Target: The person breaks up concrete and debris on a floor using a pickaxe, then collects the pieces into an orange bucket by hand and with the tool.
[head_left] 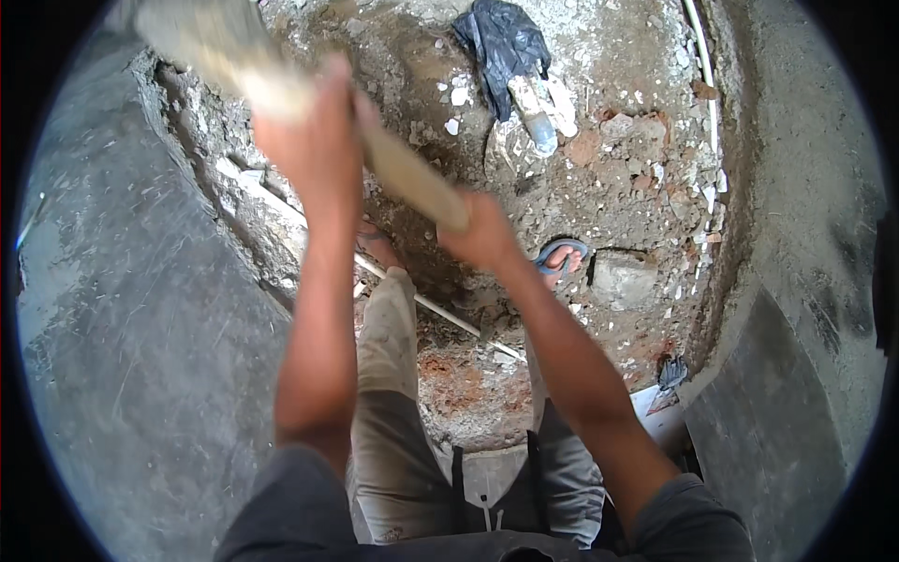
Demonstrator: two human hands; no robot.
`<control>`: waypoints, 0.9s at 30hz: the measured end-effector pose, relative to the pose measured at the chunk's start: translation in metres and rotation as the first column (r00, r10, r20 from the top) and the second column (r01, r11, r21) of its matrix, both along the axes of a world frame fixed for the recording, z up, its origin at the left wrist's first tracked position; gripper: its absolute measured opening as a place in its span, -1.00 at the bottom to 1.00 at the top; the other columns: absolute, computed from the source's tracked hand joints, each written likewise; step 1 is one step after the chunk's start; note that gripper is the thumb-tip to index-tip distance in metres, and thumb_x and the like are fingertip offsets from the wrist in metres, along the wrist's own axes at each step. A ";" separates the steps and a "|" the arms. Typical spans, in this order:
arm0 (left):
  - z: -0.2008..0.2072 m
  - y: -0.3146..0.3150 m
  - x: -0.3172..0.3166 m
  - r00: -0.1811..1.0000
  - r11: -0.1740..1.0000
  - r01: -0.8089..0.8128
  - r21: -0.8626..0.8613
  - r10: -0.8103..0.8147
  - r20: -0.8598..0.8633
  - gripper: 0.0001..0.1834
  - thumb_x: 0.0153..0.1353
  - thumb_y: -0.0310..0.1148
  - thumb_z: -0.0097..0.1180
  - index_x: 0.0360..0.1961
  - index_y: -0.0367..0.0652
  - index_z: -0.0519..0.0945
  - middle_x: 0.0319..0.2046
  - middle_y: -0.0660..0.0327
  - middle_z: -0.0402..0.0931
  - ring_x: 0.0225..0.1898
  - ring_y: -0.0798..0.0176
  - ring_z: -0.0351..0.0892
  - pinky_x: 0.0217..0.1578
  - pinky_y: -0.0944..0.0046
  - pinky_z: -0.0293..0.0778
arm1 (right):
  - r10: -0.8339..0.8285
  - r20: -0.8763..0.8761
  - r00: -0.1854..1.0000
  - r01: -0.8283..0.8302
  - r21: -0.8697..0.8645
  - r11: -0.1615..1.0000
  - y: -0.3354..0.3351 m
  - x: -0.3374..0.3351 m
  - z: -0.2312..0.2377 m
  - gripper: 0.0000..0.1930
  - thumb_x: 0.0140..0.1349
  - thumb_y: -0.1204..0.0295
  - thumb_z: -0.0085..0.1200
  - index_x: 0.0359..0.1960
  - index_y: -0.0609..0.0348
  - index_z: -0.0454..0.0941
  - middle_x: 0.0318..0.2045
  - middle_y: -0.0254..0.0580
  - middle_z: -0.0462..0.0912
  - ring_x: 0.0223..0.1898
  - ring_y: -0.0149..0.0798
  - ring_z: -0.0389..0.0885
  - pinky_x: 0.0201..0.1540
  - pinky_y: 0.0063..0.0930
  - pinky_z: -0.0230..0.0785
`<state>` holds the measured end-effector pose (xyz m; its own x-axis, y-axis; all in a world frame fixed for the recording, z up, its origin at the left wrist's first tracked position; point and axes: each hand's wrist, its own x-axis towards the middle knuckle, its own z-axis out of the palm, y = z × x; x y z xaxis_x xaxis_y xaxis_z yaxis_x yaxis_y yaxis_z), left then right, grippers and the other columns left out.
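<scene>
Both of my hands grip one long wooden-handled tool (pixel 412 180), held slantwise in front of me. Near its upper part, my left hand (pixel 314 155) is wrapped round it, blurred by motion. My right hand (pixel 482 231) closes on the handle's near end. The tool's broad greyish head rises to the upper left, too smeared to tell its exact kind. Below lies a dug strip of brown soil and rubble (pixel 599 206). My feet stand in it, the right one in a blue-grey flip-flop (pixel 579 247).
A thin white pipe (pixel 449 318) crosses the strip by my feet; another pipe (pixel 704 66) runs along its right side. A black plastic bag (pixel 506 42) and a clear bottle (pixel 541 131) lie ahead. A square block (pixel 625 281) sits right of my foot. Grey concrete floor (pixel 140 309) borders the strip.
</scene>
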<state>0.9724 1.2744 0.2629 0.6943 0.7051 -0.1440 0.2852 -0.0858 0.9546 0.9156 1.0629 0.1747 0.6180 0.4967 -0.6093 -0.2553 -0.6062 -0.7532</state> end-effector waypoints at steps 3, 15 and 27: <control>-0.079 -0.011 0.054 0.974 0.973 -0.212 -0.095 0.202 -0.101 -0.88 0.22 -0.50 0.21 -0.35 -0.37 0.56 -0.60 0.01 0.59 -0.64 0.25 0.62 -0.59 0.22 0.54 | -0.008 -0.152 0.988 0.000 -0.053 0.999 -0.015 0.017 -0.037 -0.68 0.03 0.40 0.30 -0.20 0.34 0.64 -0.48 0.04 0.72 -0.50 -0.05 0.72 -0.42 -0.21 0.55; -0.089 -0.230 -0.259 0.743 0.818 -0.335 -0.469 -0.077 -0.665 -0.72 0.09 -0.50 0.33 -0.18 -0.28 0.55 -0.56 0.16 0.54 -0.63 0.28 0.57 -0.58 0.23 0.47 | -0.151 -0.401 0.904 -0.088 -0.519 0.850 -0.204 -0.323 0.108 -0.55 -0.01 0.29 0.35 -0.08 0.28 0.66 -0.27 0.22 0.73 -0.12 0.17 0.75 -0.07 -0.06 0.58; -0.011 0.085 0.127 0.910 0.979 -0.033 0.200 -0.053 0.411 -0.86 0.18 -0.46 0.26 -0.49 -0.29 0.63 -0.61 0.14 0.60 -0.60 0.26 0.56 -0.51 0.29 0.47 | 0.000 0.514 0.858 -0.156 0.259 0.953 0.143 0.162 -0.082 -0.62 0.05 0.38 0.26 -0.07 0.27 0.64 -0.27 0.09 0.74 -0.22 0.08 0.75 -0.13 -0.13 0.59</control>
<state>1.0992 1.3593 0.2515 0.6682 0.6816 0.2983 -0.1324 -0.2856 0.9492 1.0779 1.2058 0.0928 0.7514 0.6578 -0.0518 0.2444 -0.3503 -0.9042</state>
